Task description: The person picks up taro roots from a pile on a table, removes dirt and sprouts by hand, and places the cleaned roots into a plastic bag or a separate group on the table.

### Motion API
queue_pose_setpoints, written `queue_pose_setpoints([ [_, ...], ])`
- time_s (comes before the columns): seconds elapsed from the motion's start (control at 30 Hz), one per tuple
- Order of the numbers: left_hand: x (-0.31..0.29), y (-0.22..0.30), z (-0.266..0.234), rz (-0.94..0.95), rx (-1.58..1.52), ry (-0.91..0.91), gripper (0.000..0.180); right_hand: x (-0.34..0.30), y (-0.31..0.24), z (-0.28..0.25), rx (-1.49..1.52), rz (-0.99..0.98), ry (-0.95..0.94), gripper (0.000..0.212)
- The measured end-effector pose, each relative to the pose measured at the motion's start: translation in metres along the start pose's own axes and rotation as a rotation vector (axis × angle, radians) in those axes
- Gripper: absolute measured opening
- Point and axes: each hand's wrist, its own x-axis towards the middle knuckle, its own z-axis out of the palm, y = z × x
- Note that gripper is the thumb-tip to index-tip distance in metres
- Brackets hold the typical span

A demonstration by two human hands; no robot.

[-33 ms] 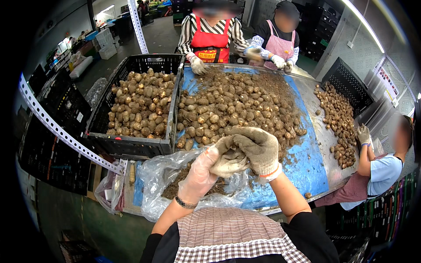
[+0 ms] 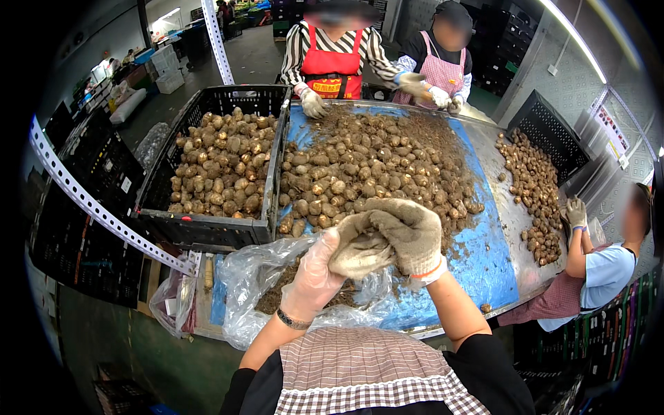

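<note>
My left hand, in a thin see-through plastic glove, is at a loose, soiled cotton work glove. Its fingers are mostly hidden by the cloth, and I cannot tell whether they are inside it. My right hand wears a similar cotton glove with an orange-trimmed cuff, and its bent fingers pinch the loose glove's upper edge. Both hands are raised above the near side of the table. Beyond them lies a heap of brown taro with soil on a blue sheet.
A black crate full of taro stands left. A clear plastic bag with dirt lies at the near edge. More taro spreads by a tipped black crate. Two co-workers stand opposite, another at right. A perforated white post rises left.
The loose glove spreads a little wider between my hands, and my right fingers shift slightly. Across the table, a co-worker's gloved hand moves slightly to the right.
</note>
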Motion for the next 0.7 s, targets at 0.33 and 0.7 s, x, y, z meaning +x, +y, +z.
queue_pose_setpoints([
  [0.33,-0.001,-0.012,-0.024,0.076,-0.024,0.108,0.043,0.021,-0.019,-0.025,-0.112,0.057,-0.163,0.021],
  [0.7,-0.007,-0.013,-0.04,0.042,0.23,0.032,0.058,0.035,-0.002,-0.024,-0.706,-0.311,-0.249,0.016],
])
